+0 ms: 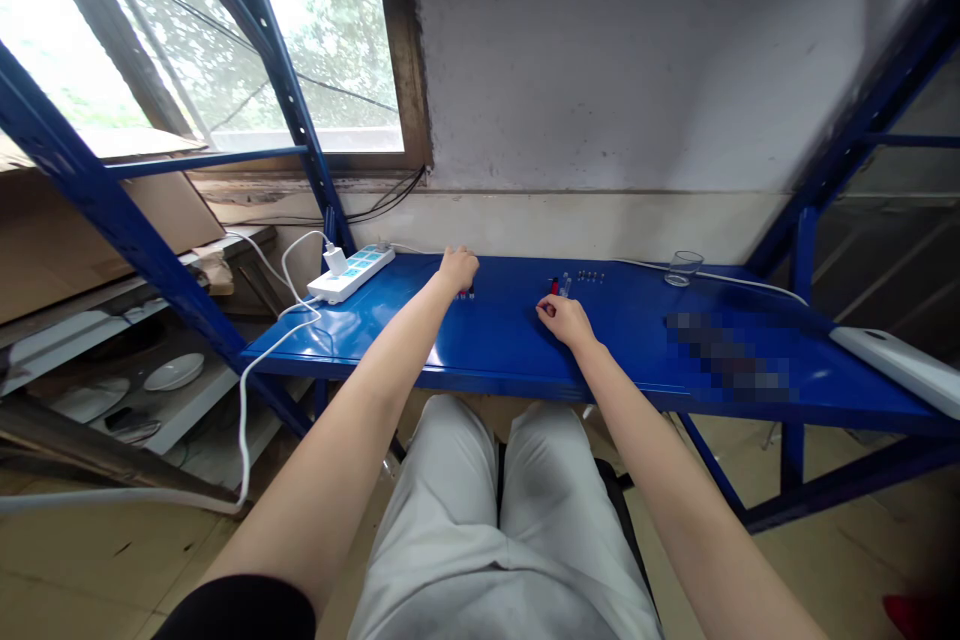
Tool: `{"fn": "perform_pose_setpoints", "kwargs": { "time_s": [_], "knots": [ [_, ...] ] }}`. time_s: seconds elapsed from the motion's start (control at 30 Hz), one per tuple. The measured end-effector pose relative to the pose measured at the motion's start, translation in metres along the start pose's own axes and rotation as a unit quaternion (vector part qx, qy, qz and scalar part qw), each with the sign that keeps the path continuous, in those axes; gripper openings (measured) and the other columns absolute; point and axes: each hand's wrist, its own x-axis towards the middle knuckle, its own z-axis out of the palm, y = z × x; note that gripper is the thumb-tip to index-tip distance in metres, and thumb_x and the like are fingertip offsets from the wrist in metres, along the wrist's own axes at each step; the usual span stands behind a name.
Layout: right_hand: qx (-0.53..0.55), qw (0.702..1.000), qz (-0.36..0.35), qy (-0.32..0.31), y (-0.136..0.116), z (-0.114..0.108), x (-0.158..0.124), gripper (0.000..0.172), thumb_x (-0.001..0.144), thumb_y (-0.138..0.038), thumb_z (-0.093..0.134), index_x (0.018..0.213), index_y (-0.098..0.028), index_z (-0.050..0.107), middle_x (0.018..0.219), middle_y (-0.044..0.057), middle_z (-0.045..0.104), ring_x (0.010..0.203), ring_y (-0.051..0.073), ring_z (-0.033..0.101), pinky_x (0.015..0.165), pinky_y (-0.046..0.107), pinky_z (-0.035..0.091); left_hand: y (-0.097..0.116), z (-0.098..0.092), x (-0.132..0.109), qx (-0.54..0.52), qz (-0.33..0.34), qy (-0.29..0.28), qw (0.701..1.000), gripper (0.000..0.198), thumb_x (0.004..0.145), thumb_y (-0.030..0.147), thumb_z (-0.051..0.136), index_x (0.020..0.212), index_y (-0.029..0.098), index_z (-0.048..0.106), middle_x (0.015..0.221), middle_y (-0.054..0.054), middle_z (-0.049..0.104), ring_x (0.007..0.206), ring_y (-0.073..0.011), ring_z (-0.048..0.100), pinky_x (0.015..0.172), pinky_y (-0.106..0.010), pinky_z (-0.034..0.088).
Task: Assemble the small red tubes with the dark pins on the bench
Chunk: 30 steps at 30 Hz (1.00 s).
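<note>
Hands apart at the blue table point(495, 350), centre of frame: the left hand point(459, 269) arches over small dark-and-white parts point(472, 294), the right hand point(568, 319) pinches beside a small red piece point(554, 286), either grip indiscernible; light fingertip pressure should prevent scattering.

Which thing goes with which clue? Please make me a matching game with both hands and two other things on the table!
1. power strip
2. right hand
3. cup
4. left hand

A. see-through
B. between the power strip and the right hand
C. white, with a plug in it
D. between the left hand and the cup

Pairs: 1-C, 2-D, 3-A, 4-B
</note>
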Motion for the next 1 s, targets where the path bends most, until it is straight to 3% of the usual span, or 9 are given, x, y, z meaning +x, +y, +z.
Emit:
{"fn": "perform_pose_setpoints", "kwargs": {
  "time_s": [0.43,0.7,0.87,0.93,1.0],
  "knots": [
    [0.003,1.0,0.008,-0.005,-0.004,-0.003,-0.001,0.016,0.08,-0.027,0.045,0.078,-0.019,0.06,0.06,0.001,0.056,0.055,0.014,0.051,0.057,0.025,0.036,0.002,-0.001,0.003,-0.006,0.004,-0.014,1.0,0.019,0.074,0.015,0.056,0.09,0.018,0.066,0.108,-0.012,0.059,0.106,-0.0262,0.045,0.092,-0.044,0.03],
    [0.003,1.0,-0.001,0.008,0.003,0.001,0.0,0.019,0.079,-0.03,0.044,0.079,-0.019,0.061,0.06,0.002,0.057,0.054,0.014,0.051,0.054,0.024,0.035,0.011,-0.008,0.004,0.003,0.019,0.0,1.0,0.028,0.076,0.017,0.054,0.102,0.018,0.063,0.111,-0.014,0.058,0.11,-0.0286,0.043,0.093,-0.045,0.029],
    [-0.028,0.999,0.03,0.036,0.001,0.0,0.0,0.019,0.079,-0.028,0.044,0.077,-0.019,0.062,0.063,0.004,0.06,0.056,0.015,0.052,0.056,0.026,0.034,0.027,-0.009,0.007,-0.005,0.07,0.047,0.996,0.027,0.08,0.02,0.047,0.103,0.017,0.062,0.112,-0.012,0.057,0.11,-0.0268,0.044,0.092,-0.042,0.03],
    [-0.044,0.995,0.065,0.069,0.001,-0.003,-0.001,0.019,0.079,-0.026,0.044,0.076,-0.019,0.062,0.066,0.005,0.062,0.059,0.016,0.053,0.057,0.027,0.034,0.039,-0.006,0.007,-0.028,0.094,0.061,0.993,0.033,0.082,0.022,0.045,0.113,0.018,0.057,0.118,-0.012,0.055,0.113,-0.0266,0.043,0.093,-0.041,0.031],
    [-0.054,0.987,0.101,0.115,0.003,-0.005,-0.002,0.019,0.078,-0.024,0.044,0.075,-0.018,0.062,0.069,0.007,0.064,0.064,0.018,0.054,0.058,0.028,0.034,0.053,0.001,0.007,-0.055,0.105,0.071,0.99,0.045,0.084,0.023,0.042,0.129,0.021,0.043,0.128,-0.011,0.048,0.117,-0.027,0.041,0.094,-0.042,0.031]
  ]
}}
